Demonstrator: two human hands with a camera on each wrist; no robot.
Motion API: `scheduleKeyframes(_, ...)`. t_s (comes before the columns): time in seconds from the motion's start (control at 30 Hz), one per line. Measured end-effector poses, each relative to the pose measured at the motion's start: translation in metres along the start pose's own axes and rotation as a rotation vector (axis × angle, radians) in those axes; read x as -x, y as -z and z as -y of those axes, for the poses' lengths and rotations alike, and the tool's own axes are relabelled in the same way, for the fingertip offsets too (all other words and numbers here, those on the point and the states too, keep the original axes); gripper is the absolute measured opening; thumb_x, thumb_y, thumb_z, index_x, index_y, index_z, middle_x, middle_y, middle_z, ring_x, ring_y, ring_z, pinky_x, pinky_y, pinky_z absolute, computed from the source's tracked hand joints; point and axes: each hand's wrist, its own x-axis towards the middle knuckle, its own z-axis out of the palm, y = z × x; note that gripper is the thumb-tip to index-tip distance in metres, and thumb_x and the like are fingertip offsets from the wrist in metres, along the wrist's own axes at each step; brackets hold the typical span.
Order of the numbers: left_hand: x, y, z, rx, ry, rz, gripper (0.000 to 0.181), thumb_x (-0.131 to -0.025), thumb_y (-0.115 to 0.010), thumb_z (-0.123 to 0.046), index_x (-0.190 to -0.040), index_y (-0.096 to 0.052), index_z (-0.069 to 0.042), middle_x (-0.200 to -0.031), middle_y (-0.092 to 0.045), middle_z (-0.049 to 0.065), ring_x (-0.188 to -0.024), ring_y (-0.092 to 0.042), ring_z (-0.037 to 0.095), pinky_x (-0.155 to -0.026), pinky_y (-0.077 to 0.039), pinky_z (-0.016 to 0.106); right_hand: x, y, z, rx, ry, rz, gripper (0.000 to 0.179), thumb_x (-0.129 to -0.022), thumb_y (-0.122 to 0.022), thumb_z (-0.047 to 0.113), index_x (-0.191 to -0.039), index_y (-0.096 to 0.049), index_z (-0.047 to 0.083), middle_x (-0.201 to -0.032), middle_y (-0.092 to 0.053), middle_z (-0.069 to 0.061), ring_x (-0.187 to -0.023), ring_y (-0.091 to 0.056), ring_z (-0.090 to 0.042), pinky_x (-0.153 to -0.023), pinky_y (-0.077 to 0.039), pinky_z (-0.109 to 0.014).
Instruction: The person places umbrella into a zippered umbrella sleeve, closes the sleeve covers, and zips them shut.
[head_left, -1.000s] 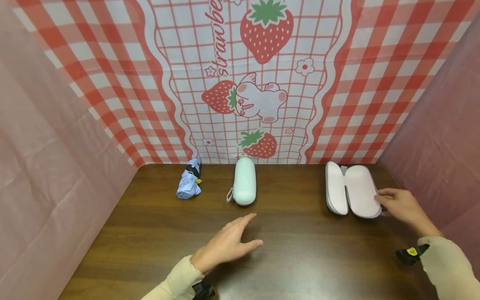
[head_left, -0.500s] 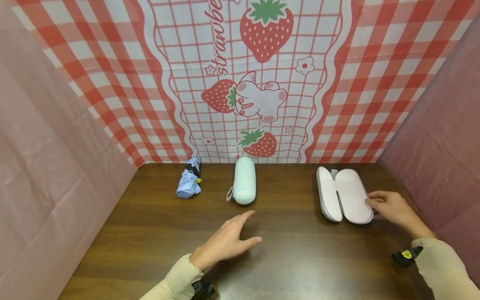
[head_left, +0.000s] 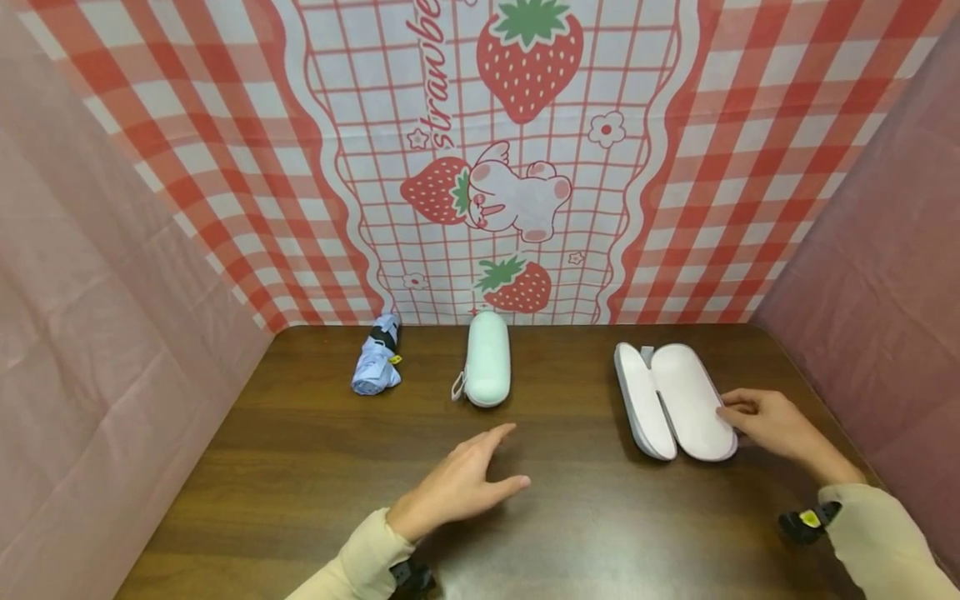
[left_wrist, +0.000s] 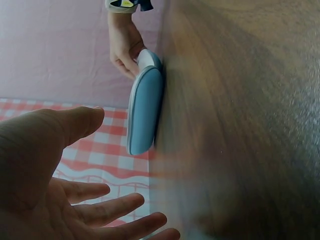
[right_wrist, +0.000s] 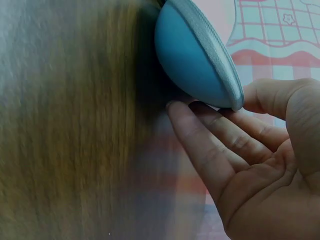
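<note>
An opened glasses case (head_left: pixel 693 400), pale inside and blue outside, lies at the right of the table with its two halves spread side by side. My right hand (head_left: pixel 772 425) pinches the case's right edge; in the right wrist view the thumb is on the rim and the fingers (right_wrist: pixel 240 135) reach under the blue shell (right_wrist: pixel 192 55). My left hand (head_left: pixel 457 483) hovers over the middle front of the table, thumb and fingers spread, holding nothing. Beyond it lies a closed mint-green case (head_left: pixel 489 358) with a small wrist loop.
A folded light-blue umbrella (head_left: pixel 377 357) with a black band lies at the back left of the brown wooden table (head_left: pixel 300 483). A red-and-white strawberry cloth (head_left: pixel 517 200) hangs behind the table, and pink cloth (head_left: pixel 877 275) closes in both sides.
My right hand has drawn the opened glasses case leftward and toward me. The left hand has stayed nearly in place, and the umbrella and mint-green case have not moved.
</note>
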Motion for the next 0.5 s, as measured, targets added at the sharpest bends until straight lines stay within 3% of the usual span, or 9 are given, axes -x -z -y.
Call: scheduleKeyframes(0.5, -0.004, -0.006, 0.0, 0.04, -0.008, -0.013, 0.077, -0.094, -0.07, -0.05, -0.153, -0.045, -0.006, -0.147, -0.059, 0.013, -0.132, -0.059, 0.032, -0.109, -0.048, 0.049, 0.012, -0.017, 0.021, 0.043, 0.054, 0.035, 0.037, -0.1, -0.066, 0.013, -0.122, -0.062, -0.016, -0.102, -0.074, -0.026, -0.07, -0.068, -0.012, -0.056, -0.059, -0.03)
